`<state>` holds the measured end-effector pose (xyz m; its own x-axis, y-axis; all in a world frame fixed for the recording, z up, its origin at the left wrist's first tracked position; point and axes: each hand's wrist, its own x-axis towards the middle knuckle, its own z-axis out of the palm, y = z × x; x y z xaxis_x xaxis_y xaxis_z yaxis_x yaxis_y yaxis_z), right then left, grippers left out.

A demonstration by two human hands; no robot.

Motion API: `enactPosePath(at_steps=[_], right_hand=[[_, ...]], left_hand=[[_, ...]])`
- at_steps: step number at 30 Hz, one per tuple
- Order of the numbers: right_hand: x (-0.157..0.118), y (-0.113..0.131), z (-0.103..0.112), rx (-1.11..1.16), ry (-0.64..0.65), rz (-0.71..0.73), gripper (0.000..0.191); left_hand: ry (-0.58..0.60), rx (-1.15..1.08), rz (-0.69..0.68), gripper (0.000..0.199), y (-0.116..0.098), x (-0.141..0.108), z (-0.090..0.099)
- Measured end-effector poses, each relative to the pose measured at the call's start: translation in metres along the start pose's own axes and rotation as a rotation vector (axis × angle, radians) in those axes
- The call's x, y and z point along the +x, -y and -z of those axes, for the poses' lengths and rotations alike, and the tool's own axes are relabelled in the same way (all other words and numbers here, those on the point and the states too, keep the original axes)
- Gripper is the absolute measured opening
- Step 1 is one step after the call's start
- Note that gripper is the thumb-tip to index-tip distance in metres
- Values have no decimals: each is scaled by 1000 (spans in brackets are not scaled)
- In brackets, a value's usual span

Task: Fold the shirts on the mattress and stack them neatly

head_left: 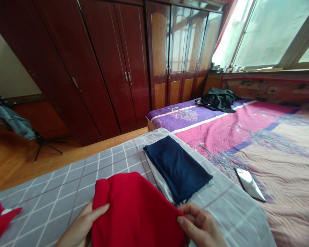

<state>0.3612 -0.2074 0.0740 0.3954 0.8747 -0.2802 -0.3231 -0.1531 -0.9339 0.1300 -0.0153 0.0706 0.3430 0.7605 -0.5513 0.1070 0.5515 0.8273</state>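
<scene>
A red garment (136, 209), folded over on itself, is held up between my two hands above the grey checked sheet (64, 185). My left hand (86, 219) grips its left edge, with the thumb on top and the fingers hidden behind the cloth. At the right edge, my right hand (198, 223) pinches the cloth between thumb and fingers. Just beyond the red cloth lies a folded navy garment (176, 168) on top of a pale folded one (157, 173). Another piece of red cloth (2, 219) is partly in view at the lower left.
A phone (249, 183) lies on the pink and purple quilt (247, 127) at the right. Farther back on it is a heap of black clothing (218, 99). Dark red wardrobes (113, 65) line the far side. A stand with grey-blue clothing (12, 120) stands at the left.
</scene>
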Motion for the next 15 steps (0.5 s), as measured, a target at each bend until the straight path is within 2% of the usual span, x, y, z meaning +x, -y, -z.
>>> enactPosePath(at_steps=[2, 6, 9, 12, 15], right_hand=[[1, 30, 10, -39, -47, 67, 43], [13, 85, 35, -71, -215, 284, 37], [33, 108, 63, -58, -352, 412, 33], [64, 99, 98, -50, -428, 387, 34], [95, 62, 129, -74, -501, 193, 28]], left_hand=[[61, -9, -76, 68, -29, -1, -28], [240, -35, -350, 49, -87, 12, -82], [349, -102, -504, 40, -111, 37, -121], [383, -148, -492, 36, -102, 72, -155], [328, -61, -364, 37, -63, 106, -176]])
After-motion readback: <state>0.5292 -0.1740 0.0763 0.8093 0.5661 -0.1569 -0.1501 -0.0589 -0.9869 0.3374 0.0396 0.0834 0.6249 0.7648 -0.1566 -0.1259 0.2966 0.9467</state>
